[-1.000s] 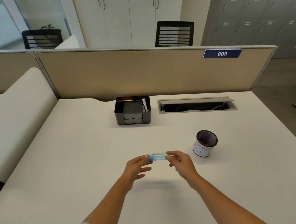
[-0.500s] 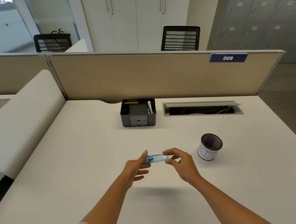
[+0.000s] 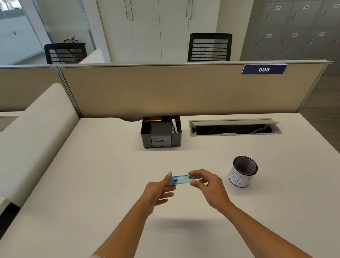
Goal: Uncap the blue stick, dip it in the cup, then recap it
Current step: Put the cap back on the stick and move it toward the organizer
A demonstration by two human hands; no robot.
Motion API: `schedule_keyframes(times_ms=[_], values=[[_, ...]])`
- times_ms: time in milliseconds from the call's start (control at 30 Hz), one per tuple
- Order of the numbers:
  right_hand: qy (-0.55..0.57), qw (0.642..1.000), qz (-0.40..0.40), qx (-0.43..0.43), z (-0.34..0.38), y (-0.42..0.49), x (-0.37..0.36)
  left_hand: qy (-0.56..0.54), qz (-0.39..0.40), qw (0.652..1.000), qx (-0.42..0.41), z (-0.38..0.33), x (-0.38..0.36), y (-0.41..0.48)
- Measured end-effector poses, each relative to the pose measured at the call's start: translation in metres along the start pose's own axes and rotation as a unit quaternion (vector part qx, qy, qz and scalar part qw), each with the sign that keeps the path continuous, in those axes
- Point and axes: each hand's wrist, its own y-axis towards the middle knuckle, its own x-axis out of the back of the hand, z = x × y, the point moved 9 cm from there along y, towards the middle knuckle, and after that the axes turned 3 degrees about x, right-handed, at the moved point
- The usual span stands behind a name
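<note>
A clear blue stick [image 3: 182,180] lies level in the air above the white desk [image 3: 86,194], held at both ends. My left hand [image 3: 159,192] pinches its left end, where a darker blue part shows. My right hand [image 3: 206,185] pinches its right end between thumb and fingers. I cannot tell whether the cap has come apart from the body. The cup [image 3: 242,171], white outside and dark mesh inside, stands on the desk just right of my right hand, tilted slightly toward me in this view.
A black desk organiser [image 3: 161,132] stands at the back of the desk, next to an open cable slot [image 3: 233,128]. A beige partition [image 3: 181,88] bounds the far edge. A padded divider [image 3: 22,144] runs along the left side.
The view has tipped upward a little, so hands and cup sit lower in frame. Both hands keep their grip on the stick; my left thumb has risen over its end.
</note>
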Motion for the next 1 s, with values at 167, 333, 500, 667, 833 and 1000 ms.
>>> schedule_keyframes(times_ms=[167,333,500,667,833,1000], values=[[-0.014,1.000,0.003,0.007,0.002,0.002,0.001,-0.005,-0.004,1.000,-0.017,-0.005,0.001,0.003],[-0.009,1.000,-0.012,0.017,0.004,0.002,0.006,0.000,0.006,0.999,-0.034,-0.012,-0.002,0.004],[-0.010,1.000,-0.014,0.014,0.004,0.004,0.007,0.002,0.023,0.998,-0.055,-0.019,-0.004,0.005],[-0.095,0.995,-0.032,0.027,0.005,0.002,0.010,-0.006,0.027,0.998,-0.062,-0.019,-0.006,0.008],[-0.133,0.988,-0.047,0.055,0.014,0.006,0.013,-0.060,0.037,0.996,-0.048,-0.019,-0.008,0.008],[-0.094,0.995,-0.028,0.029,0.006,0.014,0.010,-0.092,0.041,0.994,-0.047,-0.023,-0.011,0.010]])
